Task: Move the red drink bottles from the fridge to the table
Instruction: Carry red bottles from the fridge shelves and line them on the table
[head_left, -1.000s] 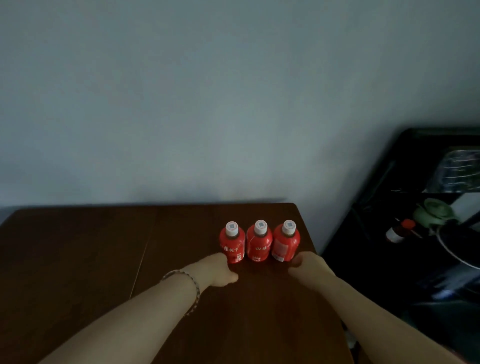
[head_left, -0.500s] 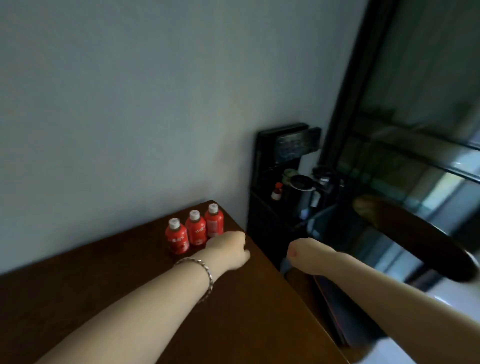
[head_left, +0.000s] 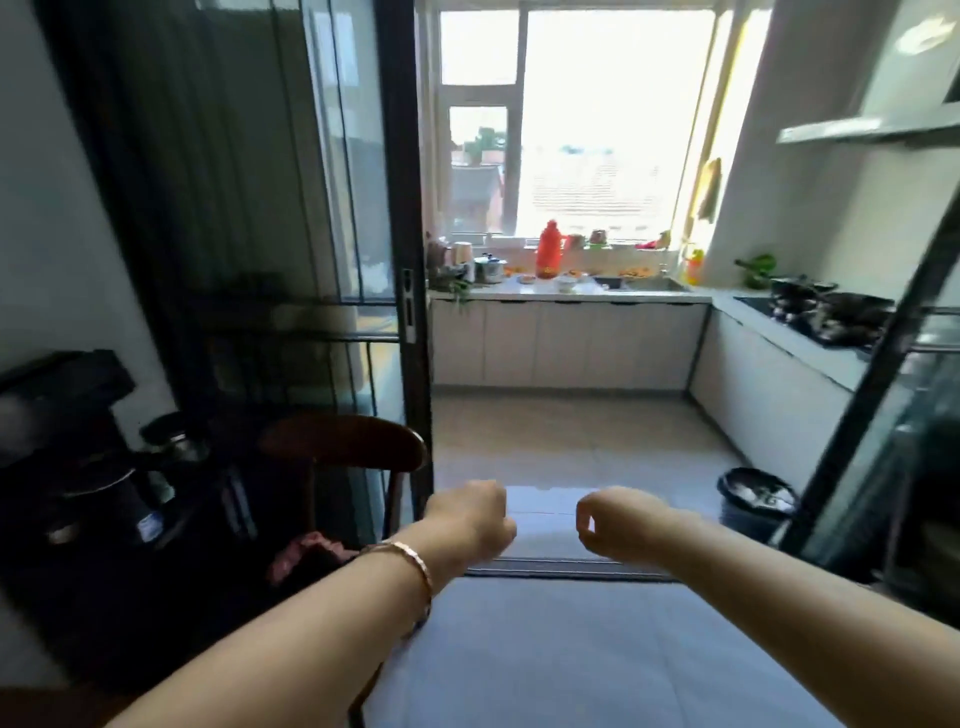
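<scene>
Red is appearing on one vessel only, a single thermos flask (head_left: 549, 249) standing on the far counter (head_left: 571, 297) below the window (head_left: 597, 119). The red drink bottles are lying outside this view, and their place cannot be told from it. Also showing are two hands, one bracelet (head_left: 415, 564), one wooden chair (head_left: 343, 441), one dark bin (head_left: 756, 501) and one black appliance (head_left: 62, 395).

Both forearms are reaching forward, roughly level, side by side and apart. The left hand (head_left: 470, 525) is curling into a loose fist with its back upward, gripping nothing; the bracelet is sitting on its wrist. The right hand (head_left: 618, 530) is likewise curling closed, with thumb tip and forefinger forming a small ring, and is holding nothing.

The hands are hanging just above the floor track (head_left: 561, 564) of a black-framed sliding glass door (head_left: 405, 260), which is standing open onto a kitchen. Pale tiles (head_left: 571, 441) are covering the kitchen floor; a grey floor (head_left: 571, 649) is lying on the near side of the track. White cabinets (head_left: 566, 343) are running under the counter along the far wall and turning along the right wall. A sink (head_left: 649, 283) is sitting in the counter, and a hob (head_left: 826, 319) carrying dark pans is sitting on the right run under a hood (head_left: 872, 124). The chair is standing just left of the door frame — a pink cloth (head_left: 306, 556) is lying on its seat. The bin is standing on the tiles near the right cabinets.
</scene>
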